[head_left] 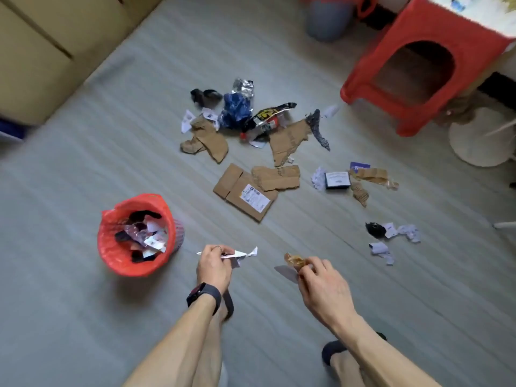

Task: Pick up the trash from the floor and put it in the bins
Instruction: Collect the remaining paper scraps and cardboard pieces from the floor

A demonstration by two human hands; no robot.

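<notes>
White torn paper [242, 253] is pinched in my left hand [213, 265], fingers curled, above the floor just right of the red-lined bin [122, 268]. My right hand [321, 284], knuckles up, clutches a crumpled brown wrapper [293, 259]; cardboard scraps [287, 141] lie scattered farther ahead.

The floor [83, 169] is showing pale grey with faint streaks, the bin [180, 236] is wearing a bright red liner [111, 247], and the stool [405, 29] is glowing the same red. The cardboard pieces [237, 188] are lying brown, one carrying a white label [255, 196], beside a dark blue bag [236, 108] and a black-and-yellow wrapper [268, 115]. The left hand [213, 266] is holding a white paper scrap [245, 254] and the right hand [321, 286] an amber scrap [293, 259].
</notes>
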